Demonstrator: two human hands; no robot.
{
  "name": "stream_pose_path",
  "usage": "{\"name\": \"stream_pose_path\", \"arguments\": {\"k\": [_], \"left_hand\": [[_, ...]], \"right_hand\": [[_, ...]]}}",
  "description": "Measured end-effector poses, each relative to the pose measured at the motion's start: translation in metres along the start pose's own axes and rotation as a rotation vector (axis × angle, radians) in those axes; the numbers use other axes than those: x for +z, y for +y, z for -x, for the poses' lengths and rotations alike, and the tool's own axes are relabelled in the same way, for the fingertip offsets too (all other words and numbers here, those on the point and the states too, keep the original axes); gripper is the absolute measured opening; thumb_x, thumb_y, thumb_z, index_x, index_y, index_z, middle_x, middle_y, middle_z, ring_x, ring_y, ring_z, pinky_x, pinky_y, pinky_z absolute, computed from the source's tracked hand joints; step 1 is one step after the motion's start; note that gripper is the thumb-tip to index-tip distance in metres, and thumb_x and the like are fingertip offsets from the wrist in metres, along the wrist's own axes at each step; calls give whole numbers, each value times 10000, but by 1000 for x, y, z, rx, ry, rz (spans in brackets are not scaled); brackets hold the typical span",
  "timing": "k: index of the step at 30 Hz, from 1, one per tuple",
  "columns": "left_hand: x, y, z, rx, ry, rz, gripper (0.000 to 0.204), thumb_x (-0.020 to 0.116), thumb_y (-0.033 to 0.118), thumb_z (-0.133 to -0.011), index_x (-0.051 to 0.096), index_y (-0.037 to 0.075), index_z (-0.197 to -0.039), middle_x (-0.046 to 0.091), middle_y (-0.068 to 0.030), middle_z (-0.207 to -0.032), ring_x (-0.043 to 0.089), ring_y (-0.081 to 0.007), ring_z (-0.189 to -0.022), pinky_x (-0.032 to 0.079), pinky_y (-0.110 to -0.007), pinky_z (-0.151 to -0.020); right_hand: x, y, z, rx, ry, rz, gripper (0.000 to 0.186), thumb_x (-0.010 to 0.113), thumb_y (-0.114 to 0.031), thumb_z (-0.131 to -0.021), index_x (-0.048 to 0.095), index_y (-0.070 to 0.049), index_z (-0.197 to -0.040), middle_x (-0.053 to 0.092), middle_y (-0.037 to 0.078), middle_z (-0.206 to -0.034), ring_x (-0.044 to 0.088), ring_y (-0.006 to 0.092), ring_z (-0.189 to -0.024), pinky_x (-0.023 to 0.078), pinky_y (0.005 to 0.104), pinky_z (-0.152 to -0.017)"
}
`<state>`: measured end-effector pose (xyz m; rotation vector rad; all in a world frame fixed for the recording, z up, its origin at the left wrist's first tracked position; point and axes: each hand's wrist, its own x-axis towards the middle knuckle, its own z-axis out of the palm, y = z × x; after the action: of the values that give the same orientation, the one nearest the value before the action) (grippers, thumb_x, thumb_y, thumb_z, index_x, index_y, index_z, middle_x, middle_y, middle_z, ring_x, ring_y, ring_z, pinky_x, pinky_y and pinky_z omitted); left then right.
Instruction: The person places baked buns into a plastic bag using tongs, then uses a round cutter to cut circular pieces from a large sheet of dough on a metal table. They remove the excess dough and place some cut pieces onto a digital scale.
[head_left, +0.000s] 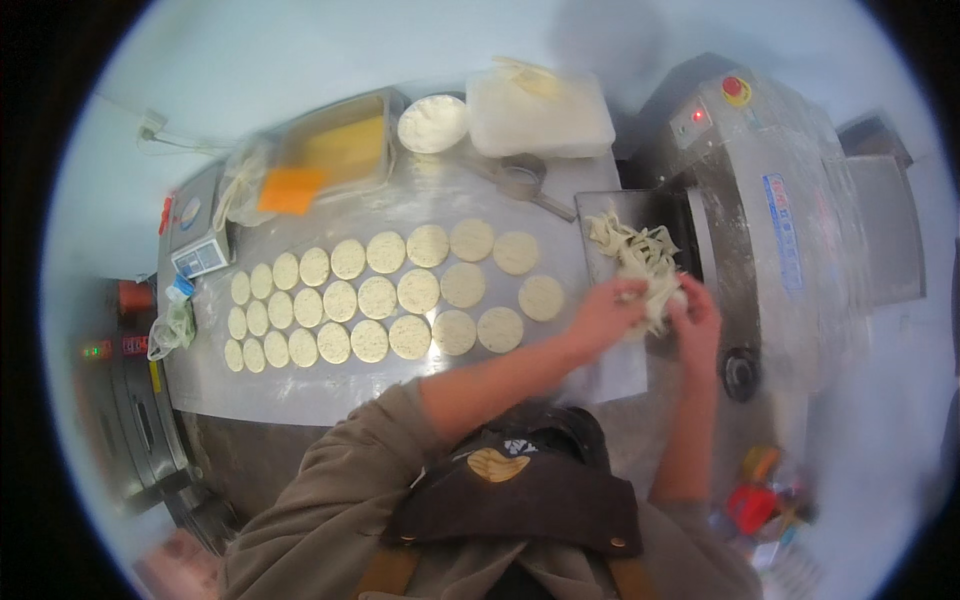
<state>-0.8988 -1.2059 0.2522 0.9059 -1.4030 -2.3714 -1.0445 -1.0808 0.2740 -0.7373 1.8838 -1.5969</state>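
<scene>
Both of my hands are over the metal tray (597, 270) at the table's right end, gripping a bunch of pale dough scraps (660, 296). My left hand (608, 314) has its fingers closed on the near left side of the bunch. On the right side, my right hand (697, 316) pinches the same dough, its fingertips partly hidden by it. More stringy scraps (632, 240) lie tangled in the tray just beyond. Left of my hands, several flat dough rounds (419, 290) lie in three rows, larger toward the right.
A floury machine (765, 200) with a red button stands right of the tray. Along the table's back are a round cutter with a handle (522, 182), a bowl of white powder (432, 124), a white tub (540, 125), a metal pan (340, 150) and a scale (202, 255).
</scene>
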Motion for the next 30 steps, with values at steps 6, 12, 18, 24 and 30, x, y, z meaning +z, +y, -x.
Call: {"name": "stream_pose_path", "arguments": {"k": [6,12,18,24,30], "left_hand": [[15,15,-99,91,-201,-10,531,714,166,-959,590,5,-1450,670,-136,-1348,693,-204,-1111,575,-327,-901],[-81,-76,-75,141,-150,-588,577,713,185,-946,564,34,-1483,651,-165,-1419,688,-224,-1175,572,-387,-935],[-134,-136,52,-60,-23,-379,294,654,128,-1005,705,-11,-1259,764,-82,-1138,687,-154,-1048,547,-324,-936],[-184,-156,182,-88,385,-370,231,697,150,-974,741,-1,-1143,759,-48,-1007,683,-128,-927,549,-299,-812],[-217,-201,285,-150,735,-309,204,639,60,-985,707,-31,-1153,755,-105,-1022,705,-170,-906,576,-307,-835]], "right_hand": [[-1,-1,-44,-161,330,406,476,740,-137,-925,643,-49,-1382,636,160,-1353,635,269,-1192,516,400,-1012],[46,65,-17,1,211,994,645,791,-297,-869,590,-93,-1447,434,245,-1524,453,445,-1363,400,506,-1145],[64,105,-48,-221,205,1036,747,758,-338,-899,482,-125,-1559,377,253,-1591,323,456,-1489,276,581,-1228],[70,137,-91,-181,87,1185,645,674,-348,-969,501,-118,-1545,361,230,-1618,263,423,-1548,170,629,-1265],[82,146,-8,-258,135,987,596,672,-262,-963,525,-74,-1509,367,220,-1632,254,406,-1565,151,608,-1271]]}}
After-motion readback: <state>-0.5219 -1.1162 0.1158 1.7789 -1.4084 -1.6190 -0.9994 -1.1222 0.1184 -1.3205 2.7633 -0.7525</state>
